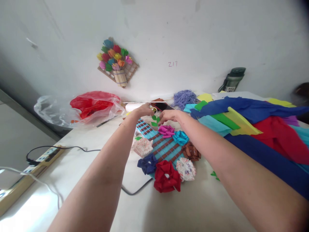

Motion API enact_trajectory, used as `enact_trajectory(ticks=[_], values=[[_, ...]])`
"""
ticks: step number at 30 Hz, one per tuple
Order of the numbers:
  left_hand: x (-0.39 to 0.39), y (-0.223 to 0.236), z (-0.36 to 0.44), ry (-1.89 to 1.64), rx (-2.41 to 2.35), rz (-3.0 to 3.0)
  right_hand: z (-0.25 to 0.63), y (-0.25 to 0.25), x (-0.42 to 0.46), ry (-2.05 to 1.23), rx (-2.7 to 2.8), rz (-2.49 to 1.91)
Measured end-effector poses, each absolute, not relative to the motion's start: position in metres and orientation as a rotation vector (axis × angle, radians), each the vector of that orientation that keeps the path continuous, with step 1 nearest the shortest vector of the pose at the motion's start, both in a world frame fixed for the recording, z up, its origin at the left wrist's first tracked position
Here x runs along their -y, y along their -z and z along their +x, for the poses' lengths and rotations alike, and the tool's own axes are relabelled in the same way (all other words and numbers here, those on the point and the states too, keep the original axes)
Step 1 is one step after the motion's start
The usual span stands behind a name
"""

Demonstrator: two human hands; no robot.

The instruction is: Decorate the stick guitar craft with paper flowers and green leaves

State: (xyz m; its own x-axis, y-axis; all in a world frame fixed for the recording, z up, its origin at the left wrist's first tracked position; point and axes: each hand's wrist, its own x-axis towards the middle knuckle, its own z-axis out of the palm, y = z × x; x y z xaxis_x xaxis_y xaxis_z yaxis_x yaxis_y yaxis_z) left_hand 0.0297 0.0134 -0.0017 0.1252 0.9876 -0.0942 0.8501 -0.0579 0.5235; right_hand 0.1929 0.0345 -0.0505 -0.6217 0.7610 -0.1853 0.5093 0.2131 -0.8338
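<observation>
A sprig of green paper leaves (pixel 155 121) stands between my two hands, above a turquoise and brown woven panel (pixel 166 146). The fingers of my right hand (pixel 169 116) are closed at the sprig's right side and appear to pinch it. My left hand (pixel 146 109) curls in from the upper left with its fingertips pressed together near the sprig's top; what they hold is hidden. Around the panel lie crafted flowers: a magenta one (pixel 166 130), a turquoise one (pixel 181 138), a brown one (pixel 191 151), a red one (pixel 167 176), a navy one (pixel 147 163) and whitish ones (pixel 142 147).
Coloured sheets (pixel 251 109) pile up on the right beside purple shredded strands (pixel 184 99). A plastic bag with red material (pixel 94 104) sits at back left. A power strip (pixel 41 161) and cables lie left. A flower decoration (pixel 116 61) and bottle (pixel 233 80) are by the wall.
</observation>
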Motion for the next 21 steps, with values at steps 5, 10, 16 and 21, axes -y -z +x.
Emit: enact_trajectory(ticks=[5, 10, 16, 21], values=[[-0.008, -0.001, 0.033, -0.504, -1.757, 1.550, 0.193, 0.048, -0.031, -1.368, 2.219, -1.202], [-0.006, 0.007, 0.032, -0.486, -1.640, 1.345, 0.192, 0.047, -0.027, -1.359, 2.204, -1.230], [-0.006, 0.014, 0.037, -0.462, -1.644, 1.336, 0.192, 0.045, -0.026, -1.330, 2.239, -1.253], [-0.008, 0.018, 0.041, -0.459, -1.740, 1.388, 0.193, 0.044, -0.027, -1.296, 2.284, -1.274]])
